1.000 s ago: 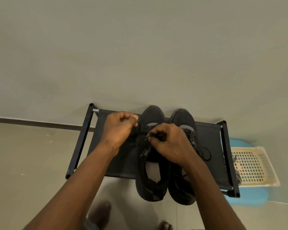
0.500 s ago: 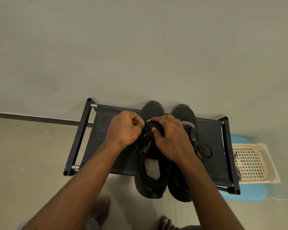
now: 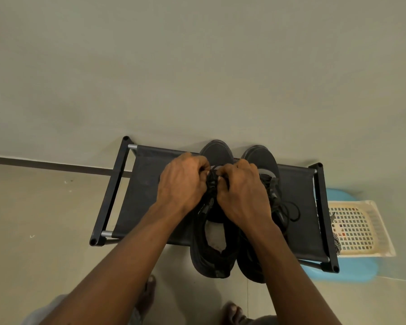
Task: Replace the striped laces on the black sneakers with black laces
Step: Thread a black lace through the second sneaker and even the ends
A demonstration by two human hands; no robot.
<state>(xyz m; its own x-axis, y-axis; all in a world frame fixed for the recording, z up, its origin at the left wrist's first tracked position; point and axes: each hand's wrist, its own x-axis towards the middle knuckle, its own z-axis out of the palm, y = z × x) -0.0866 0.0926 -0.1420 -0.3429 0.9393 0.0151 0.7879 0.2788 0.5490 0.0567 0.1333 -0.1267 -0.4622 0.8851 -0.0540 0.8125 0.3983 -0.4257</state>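
Two black sneakers stand side by side on a low black shoe rack (image 3: 138, 202), toes toward the wall. Over the front eyelets of the left sneaker (image 3: 211, 259), my left hand (image 3: 182, 184) and my right hand (image 3: 240, 191) meet, fingers curled, pinching the black lace (image 3: 212, 182) between them. The right sneaker (image 3: 261, 160) is laced in black, with a loose loop lying beside it. A striped black-and-white lace (image 3: 336, 242) hangs at the rack's right end, by the basket.
A cream plastic basket (image 3: 356, 228) sits on a light blue stool (image 3: 352, 269) right of the rack. The rack stands against a plain wall. My bare feet (image 3: 148, 294) show on the floor below the sneakers.
Both hands have drawn closer together over the left sneaker's front eyelets. The view has shifted slightly, so the rack sits a little higher in the frame.
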